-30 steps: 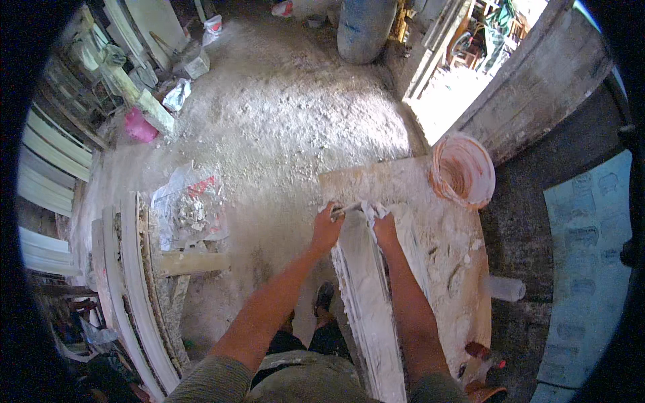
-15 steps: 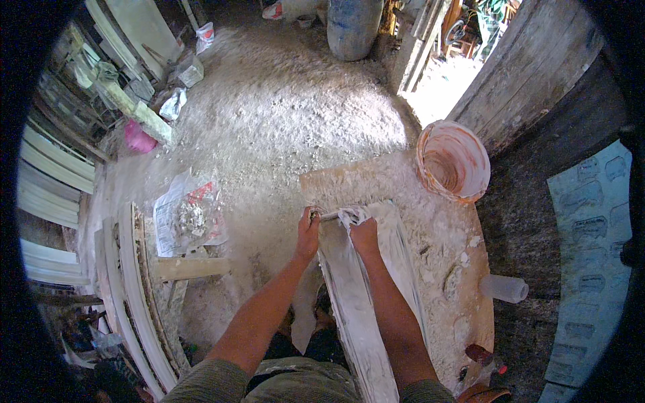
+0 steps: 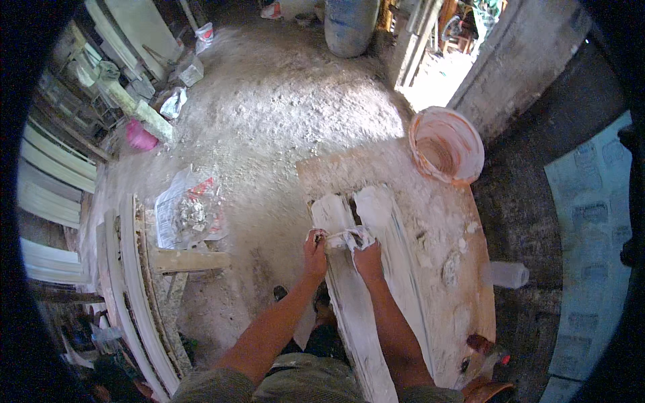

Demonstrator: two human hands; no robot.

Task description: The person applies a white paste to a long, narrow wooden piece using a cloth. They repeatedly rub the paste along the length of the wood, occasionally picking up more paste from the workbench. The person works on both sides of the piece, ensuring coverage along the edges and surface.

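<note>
The area was a workshop, indicated by whitened floor (image 3: 295,101) at 12 o'clock, stacked strips (image 3: 48,200) at 9, residue-coated bucket (image 3: 465,144) at 2.

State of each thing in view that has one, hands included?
Left hand: closed on thin bar
Right hand: closed on white crumpled piece
Thin bar: held crosswise over white strip
White strips: lying side by side
Bucket: open, stained orange
Clear bottle: lying on its side
Blue barrel: upright
</note>
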